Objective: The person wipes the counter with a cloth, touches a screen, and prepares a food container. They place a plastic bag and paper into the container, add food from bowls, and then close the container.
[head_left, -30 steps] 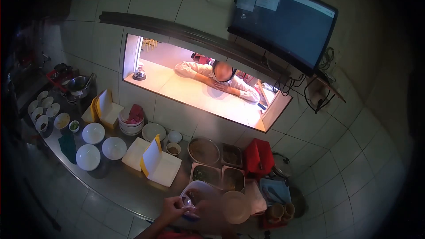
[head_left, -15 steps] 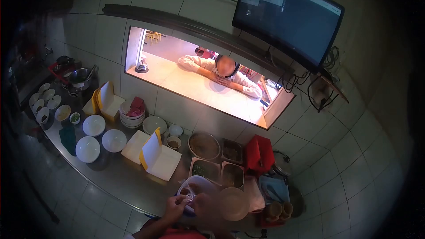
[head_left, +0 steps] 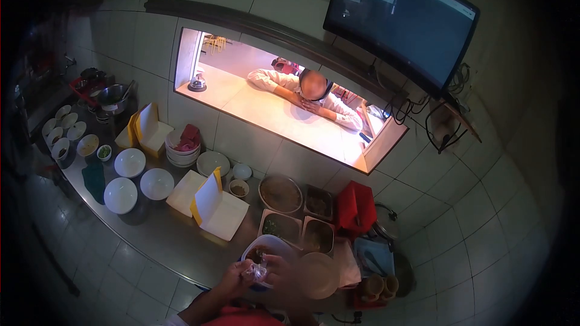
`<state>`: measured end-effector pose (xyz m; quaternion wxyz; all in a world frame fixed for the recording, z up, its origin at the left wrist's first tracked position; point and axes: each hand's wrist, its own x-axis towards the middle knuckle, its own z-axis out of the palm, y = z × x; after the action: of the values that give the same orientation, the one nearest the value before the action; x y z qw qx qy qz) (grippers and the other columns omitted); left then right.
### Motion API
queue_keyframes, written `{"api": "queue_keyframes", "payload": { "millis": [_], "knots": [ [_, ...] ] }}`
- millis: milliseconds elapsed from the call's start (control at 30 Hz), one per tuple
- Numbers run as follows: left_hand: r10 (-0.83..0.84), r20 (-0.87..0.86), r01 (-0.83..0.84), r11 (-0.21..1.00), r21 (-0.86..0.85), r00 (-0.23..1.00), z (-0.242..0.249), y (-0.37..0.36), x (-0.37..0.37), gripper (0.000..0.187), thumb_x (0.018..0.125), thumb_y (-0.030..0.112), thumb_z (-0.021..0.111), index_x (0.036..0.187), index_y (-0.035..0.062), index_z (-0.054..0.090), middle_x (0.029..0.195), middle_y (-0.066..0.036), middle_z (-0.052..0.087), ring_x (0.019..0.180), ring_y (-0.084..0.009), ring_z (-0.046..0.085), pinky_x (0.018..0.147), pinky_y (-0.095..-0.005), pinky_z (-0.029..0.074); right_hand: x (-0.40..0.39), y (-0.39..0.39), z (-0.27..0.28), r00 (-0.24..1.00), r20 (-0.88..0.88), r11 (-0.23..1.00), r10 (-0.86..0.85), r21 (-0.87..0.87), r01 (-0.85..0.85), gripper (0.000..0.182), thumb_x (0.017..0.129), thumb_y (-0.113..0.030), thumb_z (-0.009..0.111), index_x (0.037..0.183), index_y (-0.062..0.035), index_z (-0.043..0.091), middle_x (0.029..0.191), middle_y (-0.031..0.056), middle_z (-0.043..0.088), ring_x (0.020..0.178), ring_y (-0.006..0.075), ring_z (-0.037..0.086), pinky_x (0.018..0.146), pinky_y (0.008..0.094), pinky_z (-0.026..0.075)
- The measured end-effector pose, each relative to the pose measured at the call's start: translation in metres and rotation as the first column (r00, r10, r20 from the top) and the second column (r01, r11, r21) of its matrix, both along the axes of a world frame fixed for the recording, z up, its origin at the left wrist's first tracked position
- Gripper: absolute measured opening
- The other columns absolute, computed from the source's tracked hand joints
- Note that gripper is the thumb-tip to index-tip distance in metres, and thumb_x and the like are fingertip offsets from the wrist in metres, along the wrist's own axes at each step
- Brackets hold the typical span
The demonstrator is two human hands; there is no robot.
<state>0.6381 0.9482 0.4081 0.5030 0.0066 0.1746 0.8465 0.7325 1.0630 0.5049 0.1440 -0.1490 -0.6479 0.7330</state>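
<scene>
A small clear plastic bag (head_left: 257, 272) is pinched in the fingers of my left hand (head_left: 234, 280), at the near edge of the counter. My right hand (head_left: 281, 274) is at the bag's other side, its fingers closed on the plastic, partly in shadow. Just beyond both hands stands a white tub (head_left: 269, 239) with dark brown contents, partly hidden by them. To the right of my right hand is a round tan lid or board (head_left: 318, 276). What the bag contains is too small to make out.
Metal food pans (head_left: 280, 227) and a round pan (head_left: 280, 194) stand beyond the tub, beside a red box (head_left: 355, 207). An open takeaway box (head_left: 223, 213) and white bowls (head_left: 120, 195) are left. A person (head_left: 313, 86) leans on the hatch counter; a monitor (head_left: 402, 21) hangs above.
Both hands and the bag have shifted slightly toward me, showing more of the tub's brown contents. The whole view has tilted a little. The person at the hatch stays in place.
</scene>
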Motion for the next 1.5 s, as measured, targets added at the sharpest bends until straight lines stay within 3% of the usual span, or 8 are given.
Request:
{"api": "queue_keyframes", "payload": {
  "millis": [333,433,600,767,1133,1333,1467,1500],
  "knots": [
    [0.024,-0.406,-0.102,0.98,-0.171,0.914,0.01,0.002,0.0,0.019,0.096,0.022,0.056,0.091,0.0045,0.059,0.072,-0.001,0.057,0.062,-0.0055,0.052,0.056,-0.0202,0.043,0.002,0.009,-0.008,0.993,-0.027,0.957,0.118,0.268,-0.106,0.047,0.075,0.011,0.055,0.12,-0.001,0.047,0.102,0.0124,0.064,0.09,0.0161,0.063,0.082,0.0287,0.05],
    [0.047,-0.481,-0.179,0.956,-0.233,0.875,0.012,0.004,-0.001,0.015,0.097,0.017,0.055,0.1,0.0036,0.059,0.074,-0.001,0.057,0.062,-0.0045,0.051,0.055,-0.0198,0.042,0.002,0.006,-0.003,0.994,0.0,0.992,0.113,-0.052,-0.113,0.046,0.076,0.01,0.056,0.119,-0.0012,0.048,0.104,0.0122,0.064,0.092,0.0163,0.063,0.082,0.0278,0.051],
    [-0.003,-0.544,-0.177,0.944,-0.279,0.839,0.033,-0.002,-0.003,0.022,0.095,0.009,0.052,0.117,0.007,0.055,0.085,-0.004,0.061,0.07,-0.0064,0.056,0.06,-0.0209,0.046,0.002,0.007,-0.006,0.989,-0.026,0.981,0.148,0.129,-0.143,0.043,0.076,0.009,0.057,0.118,-0.0006,0.051,0.104,0.0107,0.065,0.095,0.0171,0.063,0.084,0.0279,0.05],
    [0.023,-0.381,-0.114,0.97,-0.217,0.924,0.025,-0.003,-0.005,0.022,0.095,0.007,0.05,0.116,0.0053,0.054,0.092,-0.007,0.061,0.078,-0.012,0.06,0.069,-0.0259,0.052,0.002,0.006,0.005,0.975,0.031,0.974,0.221,0.037,-0.223,0.041,0.076,0.008,0.058,0.116,-0.0008,0.055,0.104,0.0084,0.065,0.095,0.0148,0.062,0.083,0.0272,0.05],
    [0.079,-0.282,-0.128,0.979,-0.16,0.956,0.011,0.002,-0.01,0.018,0.095,0.008,0.049,0.113,0.0045,0.054,0.089,-0.006,0.059,0.075,-0.0113,0.058,0.07,-0.0267,0.052,0.0,0.001,0.018,0.974,0.008,0.836,0.226,0.512,-0.198,0.053,0.076,0.006,0.054,0.129,-0.0003,0.053,0.095,0.0042,0.065,0.088,0.0109,0.061,0.084,0.0234,0.047],
    [0.024,-0.348,-0.126,0.954,-0.273,0.937,0.017,0.0,-0.008,0.015,0.095,0.013,0.055,0.11,0.0073,0.055,0.079,0.0,0.055,0.067,-0.006,0.053,0.06,-0.0207,0.045,-0.003,0.002,0.01,0.976,0.003,0.97,0.216,0.115,-0.215,0.053,0.074,0.01,0.053,0.127,0.0008,0.054,0.104,0.0053,0.062,0.092,0.0117,0.06,0.083,0.0251,0.046],
    [0.064,-0.378,-0.185,0.938,-0.293,0.924,0.017,0.001,-0.009,0.013,0.096,0.014,0.055,0.108,0.0088,0.054,0.077,0.001,0.054,0.063,-0.0054,0.05,0.056,-0.0204,0.043,-0.002,0.002,-0.003,0.965,-0.016,0.914,0.261,0.326,-0.242,0.05,0.075,0.01,0.052,0.125,-0.0005,0.055,0.107,0.0039,0.061,0.096,0.0114,0.058,0.087,0.0244,0.044],
    [0.08,-0.374,-0.2,0.935,-0.293,0.924,0.016,0.001,-0.01,0.012,0.096,0.013,0.055,0.107,0.0091,0.054,0.077,0.001,0.054,0.063,-0.0054,0.05,0.056,-0.0206,0.043,-0.003,0.009,-0.017,0.956,-0.003,0.948,0.293,-0.125,-0.292,0.051,0.077,0.006,0.055,0.128,-0.0015,0.053,0.107,0.0036,0.061,0.097,0.0115,0.058,0.089,0.0252,0.043]
  ]
}}
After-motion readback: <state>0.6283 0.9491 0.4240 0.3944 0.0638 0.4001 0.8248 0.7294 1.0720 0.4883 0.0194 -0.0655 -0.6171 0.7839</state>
